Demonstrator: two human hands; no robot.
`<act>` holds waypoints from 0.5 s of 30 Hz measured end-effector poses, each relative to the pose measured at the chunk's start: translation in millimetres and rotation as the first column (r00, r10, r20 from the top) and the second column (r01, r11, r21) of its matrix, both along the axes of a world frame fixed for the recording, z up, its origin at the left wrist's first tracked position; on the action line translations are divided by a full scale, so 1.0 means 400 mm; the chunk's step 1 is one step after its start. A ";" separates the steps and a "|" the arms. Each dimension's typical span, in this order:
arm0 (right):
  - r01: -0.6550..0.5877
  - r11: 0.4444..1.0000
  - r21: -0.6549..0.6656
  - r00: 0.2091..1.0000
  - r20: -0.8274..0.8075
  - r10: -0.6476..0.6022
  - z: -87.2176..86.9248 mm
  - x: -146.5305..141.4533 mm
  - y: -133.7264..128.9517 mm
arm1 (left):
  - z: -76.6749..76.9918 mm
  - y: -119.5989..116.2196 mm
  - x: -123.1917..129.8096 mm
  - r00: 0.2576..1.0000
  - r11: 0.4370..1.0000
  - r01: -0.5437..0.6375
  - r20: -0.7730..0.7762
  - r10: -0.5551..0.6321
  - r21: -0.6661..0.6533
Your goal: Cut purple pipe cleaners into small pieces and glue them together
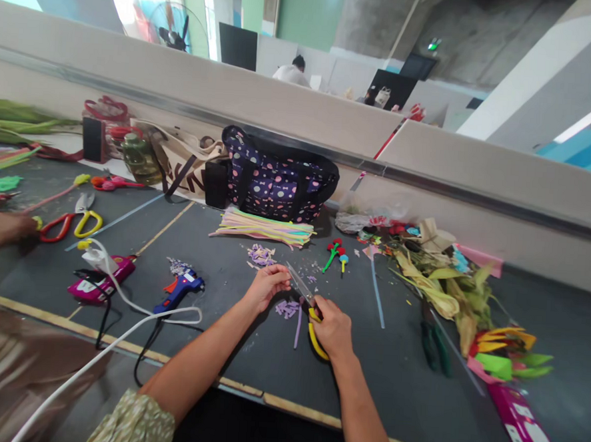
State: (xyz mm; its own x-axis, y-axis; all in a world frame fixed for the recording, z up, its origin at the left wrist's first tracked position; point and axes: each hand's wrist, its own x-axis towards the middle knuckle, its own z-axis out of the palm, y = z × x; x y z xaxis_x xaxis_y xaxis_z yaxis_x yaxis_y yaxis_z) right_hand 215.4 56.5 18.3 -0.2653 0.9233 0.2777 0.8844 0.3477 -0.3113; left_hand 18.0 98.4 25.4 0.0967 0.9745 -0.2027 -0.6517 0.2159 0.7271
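Observation:
My right hand (333,328) is closed around the scissors (300,285), which have yellow handles. Their blades point up and left, towards my left hand (270,287). The fingers of my left hand are pinched together; what they hold is too small to make out. Below the blades lies a heap of short purple pieces (287,308), with one longer purple pipe cleaner (297,328) beside it. Beyond my left hand is another small pile of purple and pale clippings (261,255). A bundle of pastel pipe cleaners (265,228) lies farther back.
Left are a blue glue gun (180,289), a magenta power strip (102,279) and red-and-yellow scissors (72,221) near a co-worker's hand (7,233). A patterned bag (281,177) stands behind. Dried husks (451,290) and dark green pliers (435,343) lie right.

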 end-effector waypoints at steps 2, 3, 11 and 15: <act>-0.009 1.000 -0.013 1.000 -0.004 0.009 0.001 0.001 0.000 | 0.001 0.000 -0.001 1.000 1.000 -0.006 -0.005 0.006 -0.003; -0.011 1.000 -0.019 1.000 -0.005 0.011 0.001 0.001 0.000 | 0.002 0.001 -0.001 1.000 1.000 -0.008 -0.008 0.008 -0.007; 0.060 0.998 -0.015 0.997 0.043 -0.059 0.000 0.028 0.009 | 0.003 0.004 -0.005 1.000 1.000 -0.007 -0.003 0.006 -0.026; 0.125 0.992 0.018 0.983 0.131 -0.126 0.003 0.045 0.015 | 0.007 0.003 -0.006 1.000 1.000 -0.010 0.005 0.010 -0.025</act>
